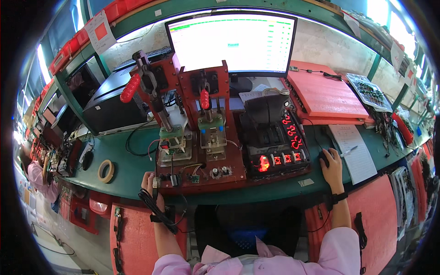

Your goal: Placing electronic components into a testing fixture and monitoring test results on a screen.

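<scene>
We hold the dark mouse (323, 157) under our curled right hand (333, 168); the red fixture (233, 162) sits just beside our left hand (147, 181) — its grip we cannot tell.

The left hand (148, 182) reaches forward, well apart from the right hand (333, 168), which lies palm-down, fingers (335, 155) bent.

Fisheye distortion bows the rim; the monitor (233, 55) glares white beyond the desk (130, 172)'s far edge, shadow lying below its near edge.
</scene>
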### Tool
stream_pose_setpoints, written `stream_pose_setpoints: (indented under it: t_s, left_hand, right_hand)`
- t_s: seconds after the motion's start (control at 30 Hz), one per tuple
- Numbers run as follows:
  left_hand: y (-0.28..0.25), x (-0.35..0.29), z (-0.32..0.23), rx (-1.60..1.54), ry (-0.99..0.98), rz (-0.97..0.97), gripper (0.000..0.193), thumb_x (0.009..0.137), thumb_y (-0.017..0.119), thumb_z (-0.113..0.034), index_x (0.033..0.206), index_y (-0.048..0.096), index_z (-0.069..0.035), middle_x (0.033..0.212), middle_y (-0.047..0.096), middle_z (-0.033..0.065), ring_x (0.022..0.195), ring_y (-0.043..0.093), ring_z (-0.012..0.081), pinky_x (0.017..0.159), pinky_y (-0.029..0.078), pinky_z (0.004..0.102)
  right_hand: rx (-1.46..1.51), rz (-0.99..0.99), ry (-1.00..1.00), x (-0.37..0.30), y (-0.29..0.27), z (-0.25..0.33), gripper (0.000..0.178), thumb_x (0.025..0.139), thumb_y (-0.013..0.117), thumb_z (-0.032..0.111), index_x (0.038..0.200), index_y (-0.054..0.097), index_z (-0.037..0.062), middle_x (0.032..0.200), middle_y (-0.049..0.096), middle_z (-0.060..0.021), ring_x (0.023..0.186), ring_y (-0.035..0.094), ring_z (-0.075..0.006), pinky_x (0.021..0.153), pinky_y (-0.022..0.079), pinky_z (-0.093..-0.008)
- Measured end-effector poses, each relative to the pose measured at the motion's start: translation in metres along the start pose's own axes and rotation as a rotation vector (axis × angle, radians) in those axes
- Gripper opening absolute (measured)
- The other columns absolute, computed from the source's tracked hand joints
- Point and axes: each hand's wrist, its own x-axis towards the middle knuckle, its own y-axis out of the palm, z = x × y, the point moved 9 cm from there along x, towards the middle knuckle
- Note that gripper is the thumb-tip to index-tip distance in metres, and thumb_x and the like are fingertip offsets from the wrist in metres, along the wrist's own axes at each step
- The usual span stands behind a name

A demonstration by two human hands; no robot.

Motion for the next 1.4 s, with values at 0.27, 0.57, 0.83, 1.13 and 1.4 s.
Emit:
stream_pose_setpoints:
  t_s: [0.27, 0.57, 0.83, 1.13, 1.4]
  left_hand:
    - [0.000, 0.000, -0.006, 0.074, 0.019, -0.007, 0.035, 0.074, 0.040, 0.013, 0.106, 0.053, 0.005, 0.101, 0.056, 0.0183, 0.089, 0.055, 0.0295, 0.081, 0.043, 0.0331]
    - [-0.001, -0.001, -0.007, 0.056, 0.051, -0.010, 0.036, 0.075, 0.041, 0.012, 0.107, 0.053, 0.004, 0.105, 0.054, 0.0177, 0.093, 0.054, 0.0301, 0.084, 0.042, 0.0354]
    - [0.001, 0.001, -0.001, 0.088, -0.039, 0.033, 0.033, 0.075, 0.042, 0.011, 0.105, 0.054, 0.005, 0.103, 0.055, 0.0180, 0.092, 0.054, 0.0301, 0.083, 0.043, 0.0353]
    - [0.003, 0.005, -0.003, 0.077, -0.045, 0.064, 0.028, 0.076, 0.041, 0.010, 0.101, 0.054, 0.007, 0.100, 0.056, 0.0176, 0.090, 0.055, 0.0291, 0.081, 0.043, 0.0333]
    - [-0.002, 0.008, -0.015, 0.071, -0.019, -0.010, 0.020, 0.082, 0.039, 0.007, 0.097, 0.053, 0.008, 0.093, 0.055, 0.0164, 0.082, 0.054, 0.0251, 0.075, 0.042, 0.0293]
  right_hand:
    - [0.019, 0.001, 0.011, 0.001, 0.000, 0.000, 0.035, 0.075, 0.063, 0.010, 0.110, 0.058, 0.0057, 0.113, 0.050, -0.0179, 0.103, 0.049, -0.0369, 0.086, 0.040, -0.0427]
    - [-0.002, -0.005, 0.016, 0.000, -0.001, 0.000, 0.035, 0.076, 0.062, 0.011, 0.111, 0.057, 0.0056, 0.113, 0.050, -0.0187, 0.102, 0.049, -0.0380, 0.086, 0.040, -0.0431]
    - [-0.006, -0.014, -0.001, 0.001, -0.001, 0.001, 0.034, 0.077, 0.061, 0.011, 0.110, 0.057, 0.0054, 0.113, 0.050, -0.0190, 0.101, 0.049, -0.0379, 0.085, 0.040, -0.0437]
    - [-0.033, -0.022, 0.018, 0.000, -0.001, -0.003, 0.035, 0.077, 0.062, 0.011, 0.111, 0.056, 0.0057, 0.113, 0.049, -0.0187, 0.102, 0.049, -0.0372, 0.085, 0.040, -0.0432]
    - [-0.006, -0.008, 0.039, -0.002, 0.004, -0.006, 0.035, 0.077, 0.062, 0.013, 0.111, 0.056, 0.0064, 0.114, 0.049, -0.0178, 0.103, 0.048, -0.0358, 0.086, 0.039, -0.0434]
